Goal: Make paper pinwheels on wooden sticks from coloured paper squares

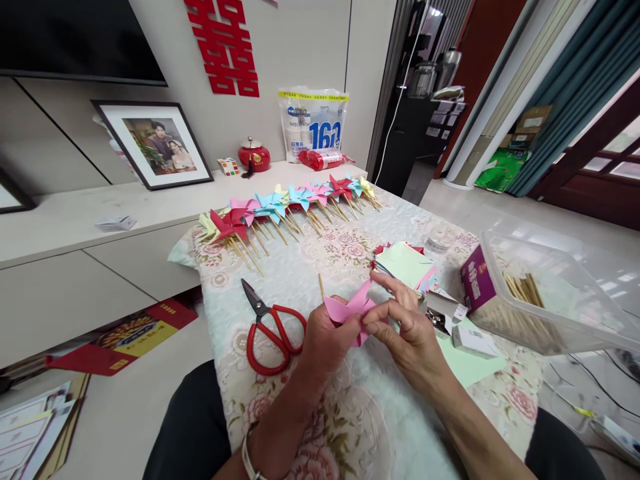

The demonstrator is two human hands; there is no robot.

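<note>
Pinching pink paper pinwheel between left hand, right hand

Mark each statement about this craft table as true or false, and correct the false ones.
1. Both hands hold a pink paper pinwheel. True.
2. The scissors have blue handles. False: the handles are red.
3. A row of finished pinwheels lies along the far edge of the table. True.
4. The clear plastic box sits to the left of the hands. False: it is on the right.
5. The left hand grips the scissors. False: they lie on the tablecloth beside it.
</note>
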